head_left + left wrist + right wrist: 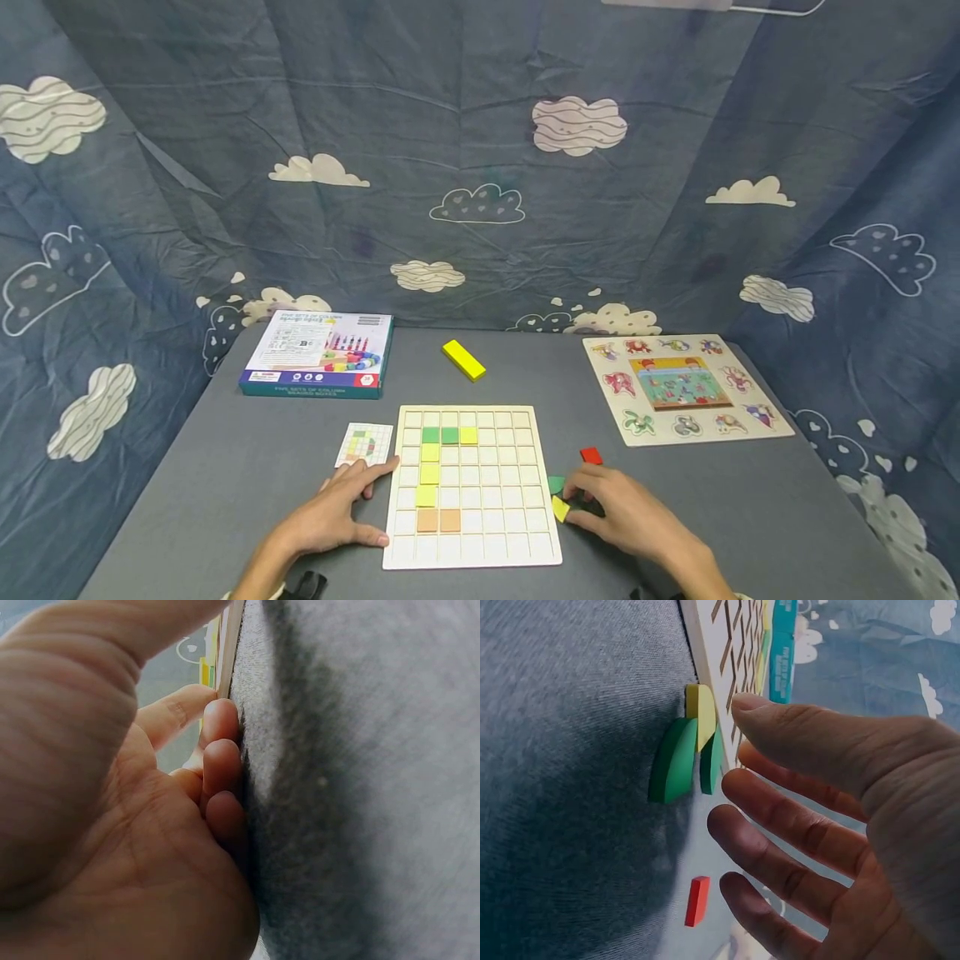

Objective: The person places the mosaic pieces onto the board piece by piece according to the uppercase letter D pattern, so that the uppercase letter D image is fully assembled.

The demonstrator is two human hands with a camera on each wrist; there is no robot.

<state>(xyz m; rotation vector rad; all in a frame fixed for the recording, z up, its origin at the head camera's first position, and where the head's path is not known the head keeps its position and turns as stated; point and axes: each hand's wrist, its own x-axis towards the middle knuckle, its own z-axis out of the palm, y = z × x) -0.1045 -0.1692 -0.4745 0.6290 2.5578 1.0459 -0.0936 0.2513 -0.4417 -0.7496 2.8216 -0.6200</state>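
A white grid board (498, 500) lies in front of me, with two green tiles (440, 435), several yellow tiles (429, 472) and two orange tiles (438, 520) in its cells. My left hand (330, 508) touches the board's left edge with thumb and index finger spread; its other fingers bend loosely at the table. Off the right edge, my right hand (626, 508) hovers around loose pieces, thumb and fingers apart in the right wrist view. Nearest are a yellow piece (700, 712) and two green pieces (675, 761). Farther off lies a red piece (697, 901).
A small pattern card (363, 442) sits by the board's upper left. Behind stand a teal-edged box (318, 354) on the left and a yellow block (463, 360) in the middle. On the right lies a wooden picture board (611, 400) with animal shapes.
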